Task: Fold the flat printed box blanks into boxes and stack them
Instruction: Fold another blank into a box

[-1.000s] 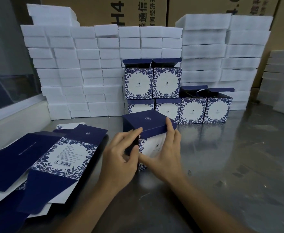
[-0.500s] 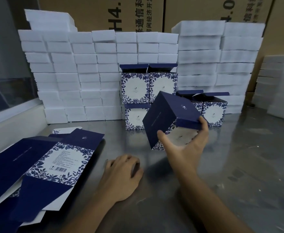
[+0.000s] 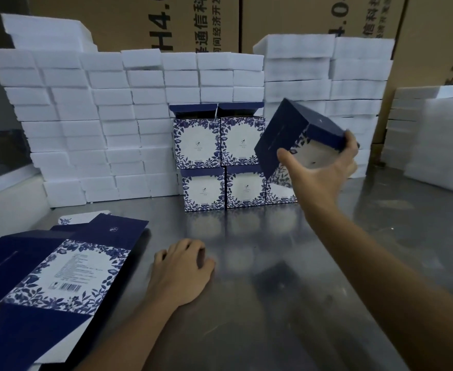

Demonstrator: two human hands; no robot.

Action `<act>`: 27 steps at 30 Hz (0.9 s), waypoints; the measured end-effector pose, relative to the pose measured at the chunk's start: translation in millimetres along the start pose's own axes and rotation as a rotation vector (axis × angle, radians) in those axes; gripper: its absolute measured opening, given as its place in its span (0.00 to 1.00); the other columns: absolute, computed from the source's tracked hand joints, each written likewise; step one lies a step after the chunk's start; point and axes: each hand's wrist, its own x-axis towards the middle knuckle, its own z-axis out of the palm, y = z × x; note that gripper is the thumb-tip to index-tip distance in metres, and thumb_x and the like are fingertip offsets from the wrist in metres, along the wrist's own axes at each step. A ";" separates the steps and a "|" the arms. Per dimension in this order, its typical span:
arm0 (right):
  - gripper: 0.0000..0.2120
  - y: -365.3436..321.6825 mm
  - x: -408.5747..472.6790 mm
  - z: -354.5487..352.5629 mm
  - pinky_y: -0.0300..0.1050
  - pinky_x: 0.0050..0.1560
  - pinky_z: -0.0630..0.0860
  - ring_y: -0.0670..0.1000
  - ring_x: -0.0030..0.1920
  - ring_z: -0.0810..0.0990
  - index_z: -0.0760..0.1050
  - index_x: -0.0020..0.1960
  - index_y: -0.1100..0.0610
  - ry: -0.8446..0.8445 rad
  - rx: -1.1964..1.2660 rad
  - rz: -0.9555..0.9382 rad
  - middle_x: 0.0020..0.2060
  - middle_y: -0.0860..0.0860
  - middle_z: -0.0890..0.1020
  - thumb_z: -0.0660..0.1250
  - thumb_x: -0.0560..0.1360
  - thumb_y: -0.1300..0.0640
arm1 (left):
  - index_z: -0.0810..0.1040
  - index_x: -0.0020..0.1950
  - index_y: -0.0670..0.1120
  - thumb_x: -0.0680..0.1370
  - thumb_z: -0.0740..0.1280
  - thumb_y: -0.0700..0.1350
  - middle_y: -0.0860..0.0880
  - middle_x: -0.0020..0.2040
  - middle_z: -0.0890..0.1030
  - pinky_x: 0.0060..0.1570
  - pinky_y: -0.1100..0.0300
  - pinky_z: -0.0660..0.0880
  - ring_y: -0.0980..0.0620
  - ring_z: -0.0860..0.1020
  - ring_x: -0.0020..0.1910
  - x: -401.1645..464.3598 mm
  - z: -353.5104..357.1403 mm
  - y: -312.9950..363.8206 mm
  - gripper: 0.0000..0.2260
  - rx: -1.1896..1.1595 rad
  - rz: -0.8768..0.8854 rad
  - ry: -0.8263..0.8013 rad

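My right hand [image 3: 324,170] grips a folded navy box with blue floral print [image 3: 289,137], tilted in the air just right of the stack of folded boxes [image 3: 220,162] at the back of the steel table. That stack is two rows high, and the top boxes have their lids open. The held box hides part of the lower row's right end. My left hand [image 3: 179,274] rests on the table with its fingers loosely curled and holds nothing. A pile of flat printed box blanks [image 3: 59,274] lies at the front left, just beside my left hand.
White foam blocks [image 3: 86,124] are stacked in a wall behind the boxes, with taller piles [image 3: 327,76] at the right and another pile [image 3: 442,145] at the far right. Brown cartons stand behind them. The steel table [image 3: 273,250] reflects the boxes.
My right hand has lifted the folded box up and to the right, toward the stack. My left hand let go of the box and now rests on the table.
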 end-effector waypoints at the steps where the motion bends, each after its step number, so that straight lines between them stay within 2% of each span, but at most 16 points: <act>1: 0.53 -2.2 8.1 4.1 0.41 0.63 0.68 0.50 0.67 0.68 0.57 0.76 0.42 0.002 -0.029 -0.036 0.69 0.52 0.63 0.82 0.59 0.43 | 0.70 0.58 0.59 0.79 0.55 0.62 0.58 0.59 0.72 0.62 0.55 0.59 0.55 0.70 0.61 1.6 0.6 0.0 0.13 0.000 0.001 0.004; 3: 0.53 -6.8 22.9 13.3 0.43 0.62 0.70 0.51 0.67 0.68 0.57 0.76 0.43 0.010 -0.087 -0.109 0.69 0.52 0.63 0.80 0.58 0.41 | 0.70 0.58 0.59 0.79 0.55 0.63 0.59 0.58 0.72 0.62 0.55 0.60 0.55 0.70 0.60 3.6 1.8 -0.7 0.13 0.004 0.007 0.011; 7: 0.53 -2.3 46.6 27.0 0.60 0.66 0.72 0.58 0.68 0.67 0.55 0.77 0.44 0.047 -0.271 -0.128 0.72 0.55 0.61 0.76 0.58 0.37 | 0.69 0.58 0.59 0.79 0.55 0.63 0.59 0.58 0.71 0.61 0.55 0.60 0.56 0.69 0.60 5.8 3.2 -2.1 0.13 0.011 0.012 0.028; 9: 0.52 7.1 54.5 32.0 0.64 0.66 0.71 0.61 0.69 0.66 0.54 0.77 0.43 0.048 -0.345 -0.115 0.73 0.56 0.60 0.77 0.59 0.38 | 0.69 0.58 0.60 0.79 0.55 0.63 0.60 0.58 0.71 0.61 0.55 0.59 0.56 0.68 0.61 7.2 4.1 -1.8 0.13 0.014 0.007 0.038; 14: 0.53 29.5 65.8 44.1 0.64 0.65 0.71 0.63 0.69 0.65 0.53 0.78 0.44 -0.013 -0.426 -0.109 0.74 0.58 0.58 0.77 0.61 0.40 | 0.69 0.58 0.60 0.79 0.54 0.64 0.61 0.59 0.70 0.63 0.54 0.59 0.56 0.68 0.62 7.7 5.7 -2.2 0.13 0.017 -0.002 0.042; 21: 0.55 48.5 83.1 53.9 0.70 0.68 0.65 0.64 0.76 0.57 0.44 0.80 0.39 -0.132 -0.590 -0.023 0.79 0.59 0.49 0.76 0.65 0.37 | 0.68 0.59 0.61 0.79 0.54 0.64 0.61 0.59 0.69 0.62 0.55 0.59 0.57 0.68 0.62 6.0 4.5 -0.5 0.13 0.041 0.004 0.034; 27: 0.55 58.7 81.2 63.6 0.68 0.67 0.68 0.64 0.75 0.59 0.45 0.80 0.41 -0.166 -0.605 -0.024 0.78 0.59 0.51 0.76 0.65 0.36 | 0.68 0.58 0.60 0.79 0.54 0.63 0.61 0.57 0.69 0.62 0.55 0.60 0.57 0.68 0.61 4.6 1.5 2.3 0.12 0.051 0.003 0.034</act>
